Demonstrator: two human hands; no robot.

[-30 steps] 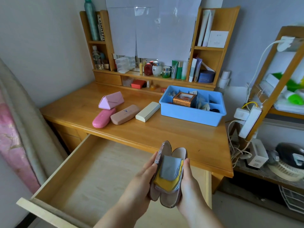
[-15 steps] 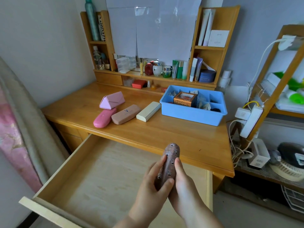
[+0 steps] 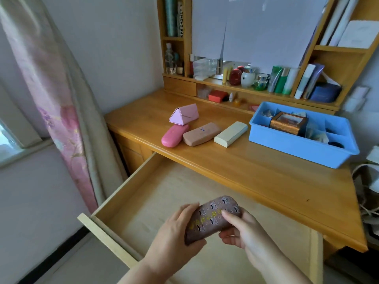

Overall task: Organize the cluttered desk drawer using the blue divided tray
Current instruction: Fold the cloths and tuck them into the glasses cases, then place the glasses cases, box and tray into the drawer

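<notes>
Both hands, left hand (image 3: 176, 232) and right hand (image 3: 244, 232), grip a closed brown patterned glasses case (image 3: 213, 218) above the open, bare drawer (image 3: 106, 203); likely next: set it beside the cases on the tabletop (image 3: 266, 177), near the blue divided tray (image 3: 295, 148).
</notes>
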